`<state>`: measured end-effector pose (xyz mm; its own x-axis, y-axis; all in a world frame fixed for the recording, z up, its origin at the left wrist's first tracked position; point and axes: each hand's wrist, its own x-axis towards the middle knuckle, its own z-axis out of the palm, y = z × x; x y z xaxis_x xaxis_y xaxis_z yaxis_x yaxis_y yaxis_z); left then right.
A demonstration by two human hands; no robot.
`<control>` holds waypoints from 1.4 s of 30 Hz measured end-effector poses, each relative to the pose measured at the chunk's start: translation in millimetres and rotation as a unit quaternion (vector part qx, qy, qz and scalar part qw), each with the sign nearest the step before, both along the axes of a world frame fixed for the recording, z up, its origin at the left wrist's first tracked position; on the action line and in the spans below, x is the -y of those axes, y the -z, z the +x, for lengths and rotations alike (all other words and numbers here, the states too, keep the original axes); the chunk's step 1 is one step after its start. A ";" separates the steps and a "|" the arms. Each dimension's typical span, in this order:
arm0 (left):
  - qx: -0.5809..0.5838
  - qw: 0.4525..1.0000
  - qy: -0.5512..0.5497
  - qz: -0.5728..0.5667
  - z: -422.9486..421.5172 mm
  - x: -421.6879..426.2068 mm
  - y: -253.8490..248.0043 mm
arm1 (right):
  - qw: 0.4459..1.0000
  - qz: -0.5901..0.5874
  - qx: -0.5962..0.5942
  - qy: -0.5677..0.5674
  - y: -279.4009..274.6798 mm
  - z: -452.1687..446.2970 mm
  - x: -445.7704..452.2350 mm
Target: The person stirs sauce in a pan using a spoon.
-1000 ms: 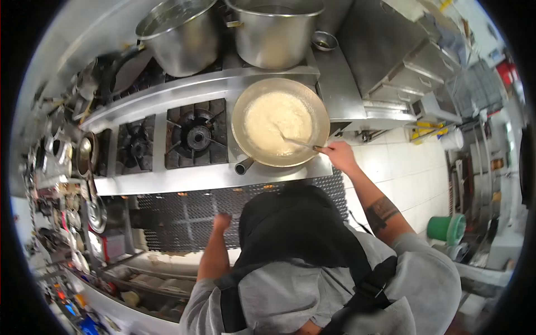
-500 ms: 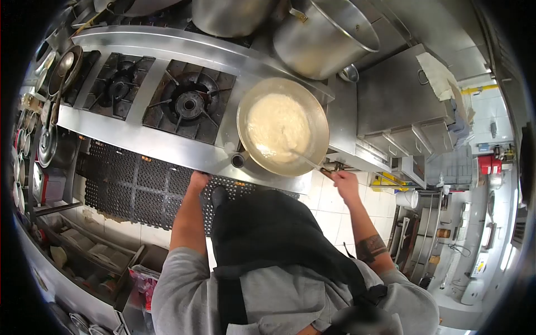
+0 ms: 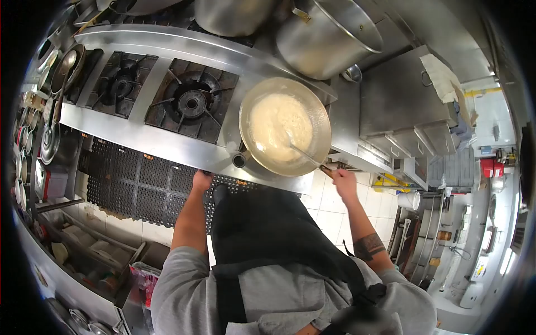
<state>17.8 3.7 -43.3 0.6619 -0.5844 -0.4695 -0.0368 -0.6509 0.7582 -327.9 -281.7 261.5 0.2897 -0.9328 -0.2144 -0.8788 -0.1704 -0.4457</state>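
Note:
A large wok [image 3: 319, 120] stands on the right part of the stove, holding a thick, creamy pale mixture [image 3: 273, 120]. Its short hollow handle [image 3: 239, 160] points toward me. My right hand [image 3: 344, 183] is closed around the brown grip of a long metal stirring utensil [image 3: 306, 154]. The utensil's head is sunk in the mixture, so its shape is hidden. My left hand [image 3: 202, 180] is closed at the stove's front edge, left of the wok handle; whatever its fingers grip there is hidden.
Left of the wok is a burner [image 3: 191, 104] with its grate, and another burner [image 3: 120, 86] lies farther left. A big steel pot [image 3: 318, 53] stands behind the wok. Steel drawers [image 3: 410, 146] are to the right. Black perforated matting [image 3: 137, 178] covers the floor.
The utensil's end has shifted slightly within the mixture, whose surface pattern looks different. My right hand has moved a little; my left hand stays at the stove edge.

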 end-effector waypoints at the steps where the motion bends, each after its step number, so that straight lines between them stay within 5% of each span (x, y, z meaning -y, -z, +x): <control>1: -0.013 0.999 -0.007 -0.044 0.2 -1.9 14.4 | 1.000 -0.002 -0.011 0.012 -9.1 -8.5 5.2; 5: -0.013 0.998 -0.028 -0.054 -5.3 -11.8 53.4 | 0.995 -0.089 -0.030 -0.026 0.3 11.8 16.8; 7: -0.154 0.979 -0.118 -0.058 -10.3 -12.4 46.4 | 0.986 -0.151 0.024 -0.068 19.4 39.6 0.5; 10: -0.134 0.984 -0.103 -0.055 -8.7 -11.8 70.3 | 0.994 -0.040 -0.003 -0.098 30.9 52.9 -7.2; 13: -0.067 0.996 -0.052 -0.005 -5.5 -3.3 8.2 | 0.999 0.016 0.028 -0.041 11.1 20.0 -13.1; 18: -0.003 0.998 -0.062 0.001 -10.6 -1.3 27.0 | 0.999 -0.022 -0.034 0.010 -13.6 -10.3 8.7; 21: -0.018 0.998 -0.063 0.004 -13.4 3.7 5.0 | 0.991 -0.117 -0.029 -0.053 34.6 5.8 15.9; 26: 0.036 0.997 -0.069 0.019 -17.3 -0.3 6.4 | 0.996 -0.061 0.012 -0.057 33.2 30.1 -13.8; 29: 0.014 0.997 -0.068 -0.025 -16.8 -11.5 6.4 | 0.998 -0.040 0.005 -0.054 5.2 -6.6 -6.2; 31: -0.022 0.996 -0.030 0.082 -19.8 -26.3 -9.1 | 1.000 -0.012 -0.014 0.016 -22.0 -17.0 -1.5; 32: -0.134 0.986 -0.085 0.052 -20.6 -35.8 5.4 | 0.999 -0.029 -0.029 0.018 -19.1 -20.7 5.7; 35: -0.049 0.993 -0.109 0.012 -29.0 -54.4 42.0 | 0.998 -0.059 -0.027 0.011 8.8 -1.6 18.5; 37: -0.036 0.996 -0.064 0.052 -21.8 -42.8 22.8 | 0.996 -0.083 0.010 -0.018 27.9 29.1 11.2; 39: 0.114 0.993 -0.039 0.000 -16.2 -28.5 27.6 | 0.995 -0.095 0.029 -0.031 35.2 46.3 0.2; 42: 0.044 0.998 0.019 0.042 -6.3 2.9 -2.7 | 0.999 0.027 0.040 -0.011 12.5 44.6 -16.4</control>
